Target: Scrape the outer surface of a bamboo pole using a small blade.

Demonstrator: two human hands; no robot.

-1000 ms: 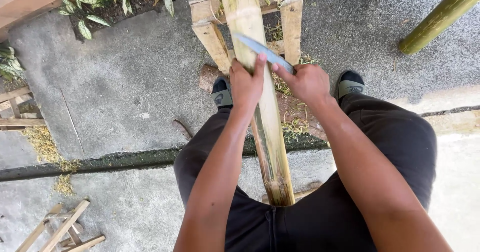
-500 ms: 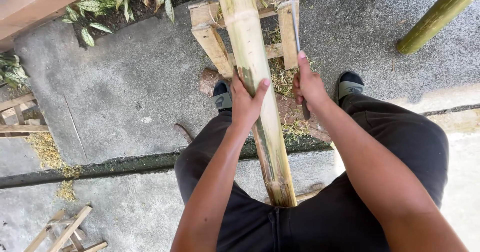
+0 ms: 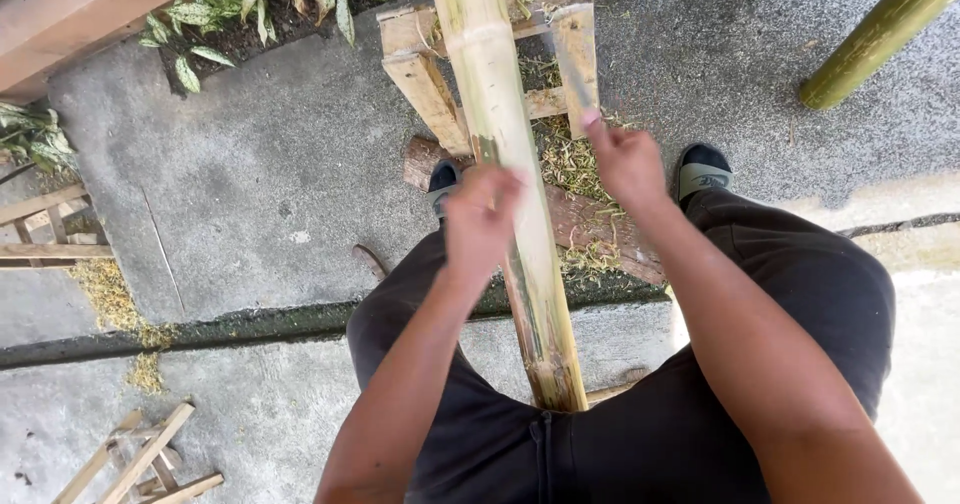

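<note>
1. From my feed I see a long bamboo pole (image 3: pixel 505 164) running from twelve o'clock down to six o'clock, its lower end butted against the person's lap between the black trousers (image 3: pixel 800 304).
2. The pole is pale yellow-green, with a ring-shaped node near the top of the view; its upper part lies over a rough wooden frame (image 3: pixel 420 74) of pale slats on the concrete ground (image 3: pixel 220 184).
3. No packages, labels or signs show anywhere; the nearest plain shapes are a second, greener bamboo pole (image 3: pixel 870 39) at two o'clock and loose wooden slats (image 3: pixel 140 459) at eight o'clock.
4. The left hand (image 3: pixel 478 219) sits at the centre, its grip curled against the pole's left side; motion blur hides whether it is clenched round it or only touching.
5. The right hand (image 3: pixel 625 159) is just beside the pole at one o'clock, clear of it, its grip closed on a knife (image 3: pixel 578 79) whose blurred blade points up toward twelve o'clock.
6. Both forearms reach forward from the bottom edge, elbows bent and wrists raised.
7. Pale shavings (image 3: pixel 570 164) lie on the ground under the hands, beside a dark sandalled foot (image 3: pixel 705 169) at two o'clock.
8. Green leaves (image 3: pixel 215 29) border the concrete at eleven o'clock.
</note>
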